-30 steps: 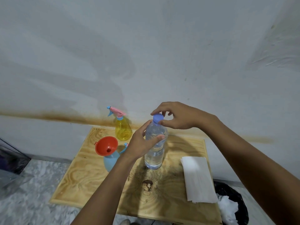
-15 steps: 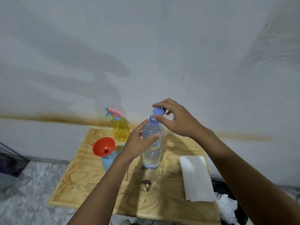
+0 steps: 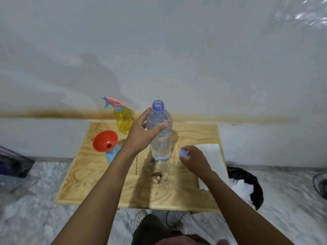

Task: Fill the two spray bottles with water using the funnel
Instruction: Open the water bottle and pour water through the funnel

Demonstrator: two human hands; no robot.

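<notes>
A clear water bottle [image 3: 161, 144] stands upright and uncapped on the wooden table [image 3: 106, 183], with water in its lower part. My left hand [image 3: 141, 133] grips its upper body. My right hand [image 3: 194, 160] holds the blue cap [image 3: 183, 153] in its fingers low over the table, right of the bottle. An orange funnel [image 3: 104, 141] sits in the neck of a light blue spray bottle [image 3: 112, 155] at the left, whose spray head is off. A yellow spray bottle [image 3: 123, 122] with a pink and blue trigger head stands at the back by the wall.
A white paper towel [image 3: 215, 156] lies on the table's right side. A dark knot hole [image 3: 156, 177] marks the table's middle. A black bin [image 3: 247, 184] with white waste stands on the floor at right. A dark container [image 3: 12, 165] sits at far left.
The cap has come off the water bottle. My right hand carried it from the bottle's mouth down to the table at the right. My left hand kept its hold on the bottle.
</notes>
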